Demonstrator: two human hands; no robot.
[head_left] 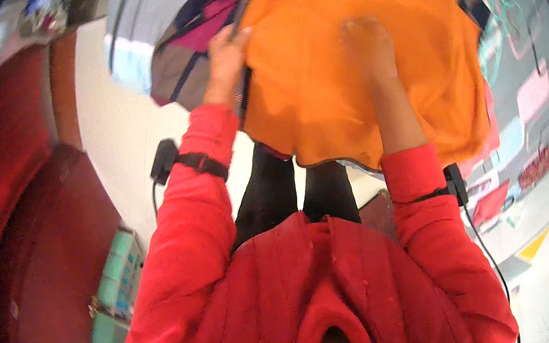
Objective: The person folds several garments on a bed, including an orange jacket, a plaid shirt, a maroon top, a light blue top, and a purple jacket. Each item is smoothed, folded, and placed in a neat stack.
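Observation:
Spread out before me is a jacket-like garment with its bright orange lining [319,87] facing up. A dark, zipper-like strip runs down the lining's left edge. Brown, navy and magenta outer cloth [184,68] shows to the left of it. My left hand [226,58] is closed on that left edge, fingers at the dark strip. Over the orange cloth, right of its middle, is my right hand [369,44]. Motion blurs its fingers, so their grip cannot be made out.
A patterned grey, pink and blue cover [533,97] lies under and right of the garment, with turquoise cords [502,9] on it. Dark red furniture [54,261] stands at left, beside a green box [116,273]. Cables hang from the straps on both forearms.

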